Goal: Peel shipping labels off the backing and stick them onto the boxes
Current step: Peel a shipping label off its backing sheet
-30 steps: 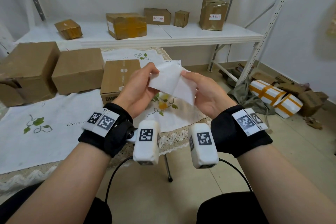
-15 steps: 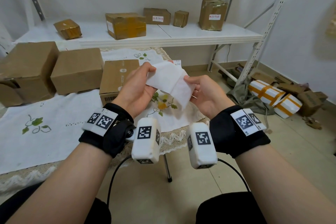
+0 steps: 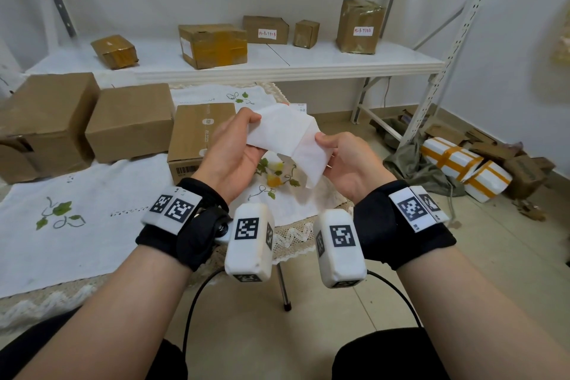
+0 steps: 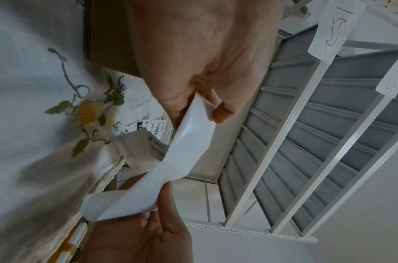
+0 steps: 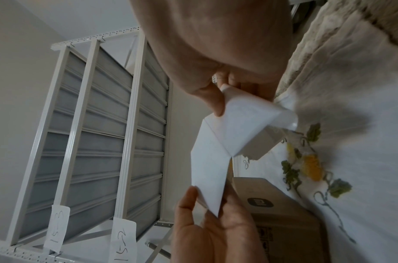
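From the head view, I have the label sheet (image 3: 285,140) up in the air between my two hands, above the embroidered cloth (image 3: 92,210) and just in front of the nearest cardboard box (image 3: 197,133). My left hand (image 3: 229,151) pinches the sheet's left end between thumb and fingers, and my right hand (image 3: 348,160) pinches the right end, where the paper folds downward in a flap. Two boxes on the white shelf (image 3: 277,62) already carry small labels; the three on the cloth show none that I can see. In my left wrist view, my thumb and fingertips (image 4: 223,111) clamp the paper's edge, the sheet bends sharply toward the other hand, and a printed barcode side peeks out underneath. In my right wrist view, the sheet splits into two layers near my pinch, so I judge the peel is under way, though which layer is label and which is backing I cannot tell for sure. The risk from here: if I pull too quickly or at a skewed angle, the label could tear or curl back and stick to itself or to my fingers, and that creased fold might leave a wrinkle once pressed onto a box.
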`<control>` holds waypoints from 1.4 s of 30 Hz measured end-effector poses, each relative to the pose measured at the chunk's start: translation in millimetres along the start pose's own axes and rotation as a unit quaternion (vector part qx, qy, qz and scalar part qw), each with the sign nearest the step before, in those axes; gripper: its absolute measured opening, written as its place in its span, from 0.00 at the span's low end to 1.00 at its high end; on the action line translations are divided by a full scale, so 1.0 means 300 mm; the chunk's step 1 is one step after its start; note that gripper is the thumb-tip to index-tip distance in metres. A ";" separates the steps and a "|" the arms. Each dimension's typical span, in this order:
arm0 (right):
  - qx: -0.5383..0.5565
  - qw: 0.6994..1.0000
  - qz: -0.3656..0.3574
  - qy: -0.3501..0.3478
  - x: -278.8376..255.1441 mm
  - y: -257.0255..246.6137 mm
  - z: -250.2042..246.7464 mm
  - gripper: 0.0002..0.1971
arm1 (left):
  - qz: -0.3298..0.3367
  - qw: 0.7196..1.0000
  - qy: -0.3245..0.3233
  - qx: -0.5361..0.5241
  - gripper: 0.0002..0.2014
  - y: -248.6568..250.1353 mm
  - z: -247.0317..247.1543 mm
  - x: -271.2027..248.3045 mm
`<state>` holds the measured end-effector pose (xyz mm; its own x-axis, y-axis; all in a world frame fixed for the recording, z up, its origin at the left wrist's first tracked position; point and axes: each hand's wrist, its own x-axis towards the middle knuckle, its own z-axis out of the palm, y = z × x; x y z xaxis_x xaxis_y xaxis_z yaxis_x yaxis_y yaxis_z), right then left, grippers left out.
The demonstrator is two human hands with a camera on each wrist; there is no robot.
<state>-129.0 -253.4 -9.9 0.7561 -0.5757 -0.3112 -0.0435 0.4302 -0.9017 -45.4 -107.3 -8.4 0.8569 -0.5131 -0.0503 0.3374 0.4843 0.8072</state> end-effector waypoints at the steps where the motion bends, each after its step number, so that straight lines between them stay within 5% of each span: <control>1: 0.000 1.000 -0.006 0.001 0.001 0.000 0.001 0.11 | 0.003 1.000 0.008 0.000 0.20 -0.001 0.002 -0.002; 4: 0.000 1.000 -0.018 -0.019 -0.006 -0.002 0.006 0.05 | 0.009 1.000 0.029 -0.002 0.21 -0.002 0.006 -0.003; 11: -0.029 0.997 -0.051 -0.058 -0.028 0.002 0.014 0.24 | 0.000 0.998 0.046 0.033 0.19 0.000 0.012 -0.007; 16: -0.039 0.996 -0.048 -0.065 -0.024 0.005 0.013 0.17 | -0.012 0.999 -0.001 0.053 0.07 -0.004 0.024 -0.023; 22: -0.055 0.996 -0.035 -0.058 -0.017 0.007 0.013 0.10 | -0.010 0.996 -0.042 0.079 0.16 0.005 0.023 -0.030; 26: -0.045 0.997 -0.044 -0.045 -0.012 0.007 0.010 0.09 | 0.017 0.982 -0.060 0.177 0.06 -0.005 0.017 -0.033; 42: -0.081 0.992 -0.051 -0.086 -0.018 0.010 0.014 0.08 | 0.071 0.974 0.007 0.213 0.11 -0.028 0.024 -0.033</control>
<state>-130.6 -246.0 -9.6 0.8613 -0.4779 -0.1725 -0.0543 0.2510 -0.9665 -59.5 -111.4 -10.3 0.8895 -0.4510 0.0734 0.0257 0.2097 0.9774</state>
